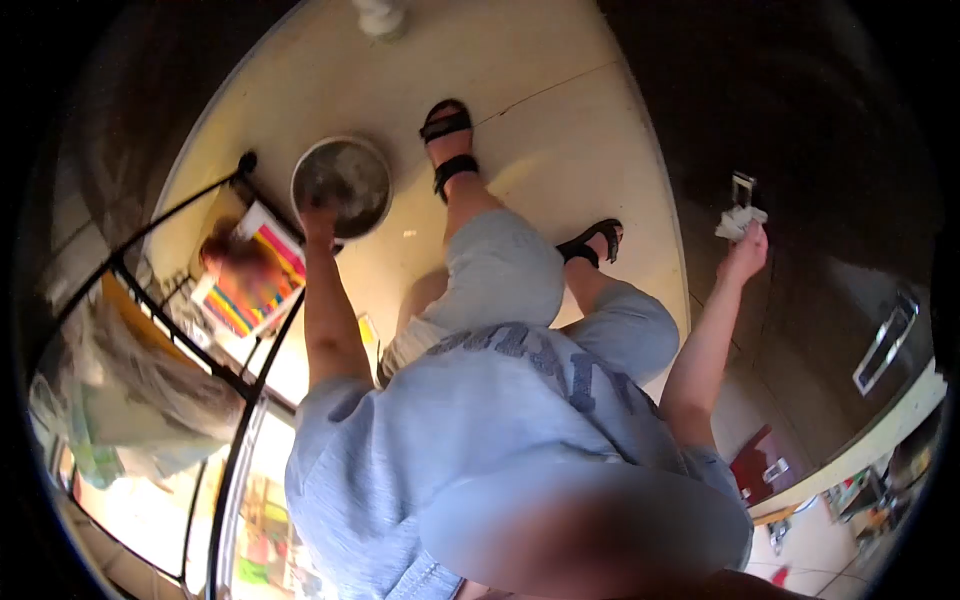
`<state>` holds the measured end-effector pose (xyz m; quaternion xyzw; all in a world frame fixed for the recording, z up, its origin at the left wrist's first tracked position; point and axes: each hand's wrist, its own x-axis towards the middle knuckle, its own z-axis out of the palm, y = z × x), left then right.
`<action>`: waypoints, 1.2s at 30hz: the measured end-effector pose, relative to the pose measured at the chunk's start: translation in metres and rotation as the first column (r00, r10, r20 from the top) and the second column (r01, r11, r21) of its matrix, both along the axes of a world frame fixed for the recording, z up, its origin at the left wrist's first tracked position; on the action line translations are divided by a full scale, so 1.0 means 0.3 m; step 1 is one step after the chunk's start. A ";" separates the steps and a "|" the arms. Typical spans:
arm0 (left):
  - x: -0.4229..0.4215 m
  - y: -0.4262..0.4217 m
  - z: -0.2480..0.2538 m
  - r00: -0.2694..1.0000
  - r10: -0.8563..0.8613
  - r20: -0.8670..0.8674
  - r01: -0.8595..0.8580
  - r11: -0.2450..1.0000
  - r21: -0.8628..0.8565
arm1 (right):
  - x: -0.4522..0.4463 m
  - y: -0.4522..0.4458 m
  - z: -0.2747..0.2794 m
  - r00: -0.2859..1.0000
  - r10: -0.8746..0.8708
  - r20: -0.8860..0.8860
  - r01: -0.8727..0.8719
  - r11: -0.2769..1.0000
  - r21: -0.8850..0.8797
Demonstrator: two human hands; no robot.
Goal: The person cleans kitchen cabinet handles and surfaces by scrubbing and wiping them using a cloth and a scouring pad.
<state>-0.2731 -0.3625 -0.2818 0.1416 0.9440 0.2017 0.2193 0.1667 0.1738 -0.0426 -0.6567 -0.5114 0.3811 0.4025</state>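
Observation:
My left hand (318, 212) is at the near-left rim of a round grey basin (362, 180) on the floor. Its fingers reach over or into the basin and are dark and blurred, so I cannot tell whether they grip anything. Out to the right, my right hand (748, 255) is closed on a crumpled white cloth (738, 222). The cloth is just below a shiny metal fitting (742, 186) on a dark, door-like panel (800, 130).
A black metal rack (240, 385) with plastic bags (140, 420) stands at left, near a box with colourful stripes (262, 275). My sandalled feet (448, 130) are on the pale floor (540, 60). A long metal handle (886, 342) is on the right, with clutter beyond.

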 end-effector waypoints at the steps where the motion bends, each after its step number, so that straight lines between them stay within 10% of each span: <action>1: 0.016 -0.002 -0.049 0.999 -0.044 0.013 0.045 0.998 -0.041 | 0.019 0.003 -0.017 0.999 0.039 -0.004 -0.039 0.999 0.002; 2: 0.037 0.021 -0.011 0.962 0.217 0.167 -0.239 0.962 0.129 | 0.053 0.019 -0.035 0.997 0.074 0.000 -0.073 0.997 0.013; 3: 0.018 0.006 -0.057 0.714 0.403 0.572 -0.655 0.673 0.343 | 0.064 0.033 -0.043 0.994 0.065 0.083 -0.066 0.998 0.014; 4: -0.009 0.085 0.088 0.793 0.250 0.555 -0.554 0.674 0.489 | 0.068 0.034 -0.048 0.985 0.048 0.165 -0.049 0.999 0.006; 6: -0.002 0.096 0.105 0.605 0.288 0.743 -0.795 0.275 0.541 | 0.046 0.021 -0.050 0.990 0.020 0.138 -0.026 0.999 0.041; 7: 0.012 0.059 0.068 0.706 0.354 0.614 -0.678 0.589 0.440 | 0.035 0.019 -0.045 0.988 0.007 0.151 -0.014 0.999 0.044; 8: -0.043 -0.078 -0.095 0.919 0.075 0.387 -0.212 0.922 0.324 | 0.021 0.016 -0.042 0.988 -0.003 0.156 -0.003 0.999 0.041; 9: -0.129 -0.183 -0.212 0.926 -0.313 0.209 0.308 0.950 0.058 | 0.013 0.010 -0.044 0.998 -0.048 0.030 0.048 0.999 0.016; 10: -0.099 -0.130 -0.102 0.914 0.312 0.258 -0.365 0.911 0.193 | 0.007 0.016 -0.044 0.996 -0.032 0.087 0.029 0.999 0.032; 12: -0.154 -0.093 -0.019 0.845 0.319 0.429 -0.476 0.815 0.331 | 0.010 0.007 -0.031 0.977 -0.011 0.211 0.000 0.999 0.051; 13: -0.175 -0.105 -0.025 0.986 0.003 0.168 -0.024 0.992 0.120 | -0.017 -0.009 -0.007 0.982 -0.015 0.188 0.000 0.997 0.081; 14: -0.187 -0.118 -0.033 0.923 -0.385 -0.005 0.376 0.903 -0.207 | -0.003 -0.004 -0.021 0.973 -0.007 0.231 -0.015 0.996 0.091; 16: -0.202 -0.109 -0.050 0.975 -0.020 0.222 0.002 0.997 0.080 | 0.015 0.013 -0.056 0.981 0.000 0.193 -0.022 0.994 0.109; 17: -0.219 -0.095 -0.052 0.920 0.133 0.368 -0.212 0.960 0.183 | 0.022 -0.003 -0.065 0.996 0.006 0.084 -0.015 0.995 0.103; 22: -0.001 0.506 0.528 0.931 -0.111 0.346 -0.079 0.867 0.492 | -0.182 -0.205 0.040 0.937 -0.113 -0.331 0.061 0.985 -0.162; 28: 0.519 1.145 1.061 0.506 -0.740 0.443 -0.117 0.450 0.885 | -0.308 -0.290 0.186 0.684 -0.161 -0.712 -0.278 0.844 -0.458; 30: 0.674 1.256 1.129 0.376 -0.904 0.203 0.069 0.246 0.967 | -0.341 -0.351 0.351 0.597 -0.245 -0.764 -0.319 0.802 -0.506; 31: 0.722 1.295 1.139 0.340 -0.930 0.143 0.163 0.208 0.965 | -0.318 -0.358 0.299 0.335 -0.256 -0.907 -0.347 0.861 -0.371; 36: 0.890 1.409 1.110 0.441 -0.861 -0.252 0.533 0.026 0.846 | -0.175 -0.318 0.269 0.314 -0.272 -0.910 -0.224 0.910 -0.349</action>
